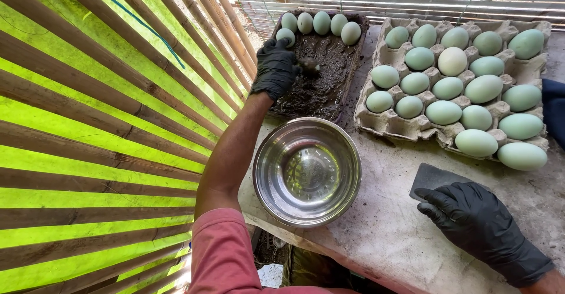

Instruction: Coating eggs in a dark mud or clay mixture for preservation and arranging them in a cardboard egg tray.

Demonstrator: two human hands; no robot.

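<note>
Seen from the head camera: egg-coating in hand at a concrete bench. Left hand (275,69), gloved in black, fingers curled loosely, pressed into the mud tray (353,64) beyond the steel bowl (276,182); clamped on anything or not, cannot tell. Six pale green eggs (321,22) lined along that tray's far edge. Right of the bowl, right hand (477,220), gloved, fingers spread flat on a grey pad (429,176). Beyond and right of the bowl, a cardboard carton (382,123) nearly full of clean eggs. Bowl holding only clear water. Likely next: a careful grip on one egg.
</note>
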